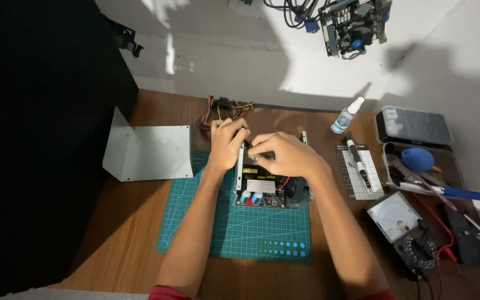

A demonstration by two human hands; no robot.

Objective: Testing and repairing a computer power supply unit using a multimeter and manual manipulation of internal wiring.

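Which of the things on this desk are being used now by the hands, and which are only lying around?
In use:
- left hand and right hand on the opened grey metal power supply box
- green cutting mat beneath it

Lying about:
- bent grey metal cover
- small clear spray bottle
- analogue multimeter
- blue rubber air blower

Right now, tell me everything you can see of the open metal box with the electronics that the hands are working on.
The open power supply box is a grey sheet-metal case with its cover off. It sits on the green cutting mat. Inside show a circuit board, blue capacitors, a pale heatsink and a black fan at its right. A bundle of coloured wires runs from its far end. The left hand grips its left wall, and the right hand rests over its far top edge.
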